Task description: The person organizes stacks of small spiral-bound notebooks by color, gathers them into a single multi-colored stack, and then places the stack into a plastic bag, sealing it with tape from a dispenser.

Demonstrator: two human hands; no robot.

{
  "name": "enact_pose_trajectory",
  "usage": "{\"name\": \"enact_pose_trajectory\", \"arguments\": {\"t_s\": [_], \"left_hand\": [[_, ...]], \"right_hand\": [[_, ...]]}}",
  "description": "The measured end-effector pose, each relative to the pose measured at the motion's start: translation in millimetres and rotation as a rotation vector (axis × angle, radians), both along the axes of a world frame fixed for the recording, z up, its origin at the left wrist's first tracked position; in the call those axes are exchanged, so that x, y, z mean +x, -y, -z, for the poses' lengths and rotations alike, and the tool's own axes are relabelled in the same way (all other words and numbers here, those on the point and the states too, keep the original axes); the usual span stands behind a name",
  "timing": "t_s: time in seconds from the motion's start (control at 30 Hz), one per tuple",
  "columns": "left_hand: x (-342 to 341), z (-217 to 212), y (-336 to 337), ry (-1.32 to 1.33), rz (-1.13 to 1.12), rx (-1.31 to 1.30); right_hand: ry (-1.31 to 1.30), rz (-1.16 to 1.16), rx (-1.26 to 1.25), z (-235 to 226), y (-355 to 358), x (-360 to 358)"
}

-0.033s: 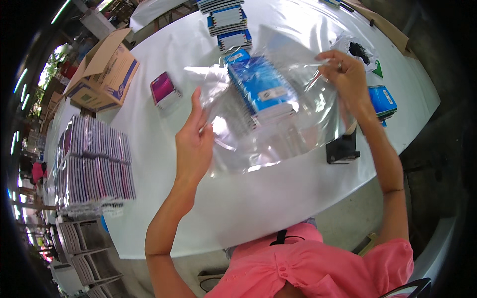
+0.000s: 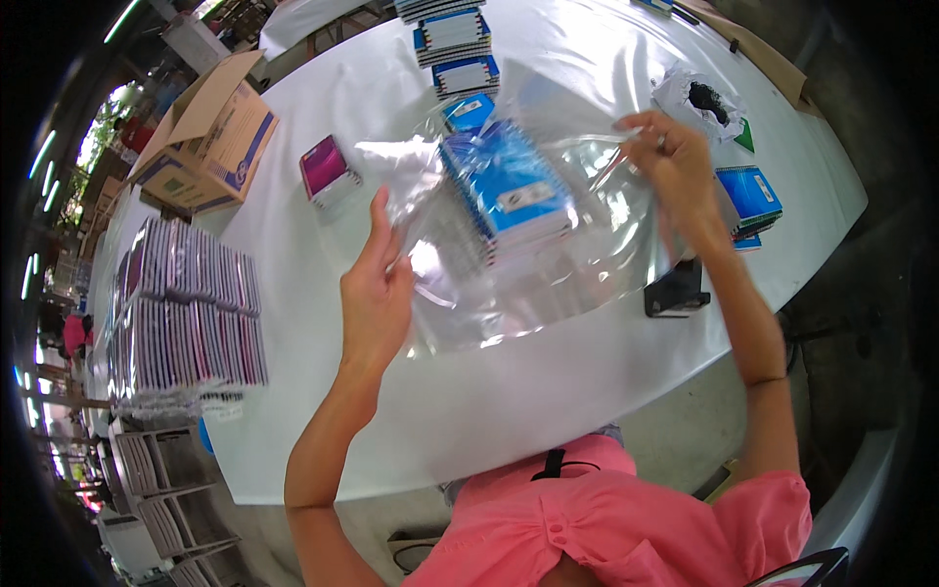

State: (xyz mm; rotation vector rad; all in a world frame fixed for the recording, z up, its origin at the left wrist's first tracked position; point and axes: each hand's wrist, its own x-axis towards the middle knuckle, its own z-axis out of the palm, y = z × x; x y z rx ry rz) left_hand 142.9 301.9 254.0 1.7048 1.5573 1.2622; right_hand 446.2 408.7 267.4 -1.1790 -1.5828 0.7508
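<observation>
Table edge, left: a block of purple-edged notebooks point(image 2: 191, 338) stands under shiny wrap; glare hides the covers.
Behind it: a cardboard box point(image 2: 220, 147) with a raised flap; its inside is out of sight.
Nearer the middle: a small purple-covered stack point(image 2: 325, 168) sits alone, its lower pages washed out.
Left hand: the left hand point(image 2: 375, 303) is at the left side of the clear plastic point(image 2: 479, 318), index finger pointing up, the others bent; some fingertips are hidden, so I cannot tell whether it grips.
Far side: blue notebook stacks point(image 2: 465, 76) run out of the top of the view.
Centre: blue spiral notebooks point(image 2: 518, 186) lie between the hands, film across part of them; reflections leave it unclear whether they are inside the film or beneath it.
Right hand: the right hand point(image 2: 677, 166), ringed and blurred, pinches the film's right side.
Below it: a black object point(image 2: 677, 292), partly behind the forearm, its kind uncertain.
Beyond: a crumpled white bundle point(image 2: 680, 93) with something dark on it.
Far right: a blue notebook pile point(image 2: 753, 196), its left edge covered by the wrist.
</observation>
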Motion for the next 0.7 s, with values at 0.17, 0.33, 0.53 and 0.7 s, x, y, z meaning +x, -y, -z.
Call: {"name": "enact_pose_trajectory", "arguments": {"t_s": [0.17, 0.33, 0.53, 0.7], "left_hand": [[-53.0, 56.0, 83.8, 0.044, -0.097, -0.241], [-85.6, 132.5, 137.5, 0.069, -0.199, -0.312], [-76.9, 124.1, 135.6, -0.186, -0.453, -0.278], [-34.1, 111.7, 79.6, 0.027, -0.213, -0.183]], "right_hand": [[-0.207, -0.045, -0.169, 72.3, 71.8, -51.4], [-0.162, -0.043, -0.299, 148.2, 106.3, -62.7], [0.332, 0.231, 0.142, 146.0, 112.7, -21.6], [0.041, -0.215, 0.100, 131.7, 112.3, -98.4]]}}
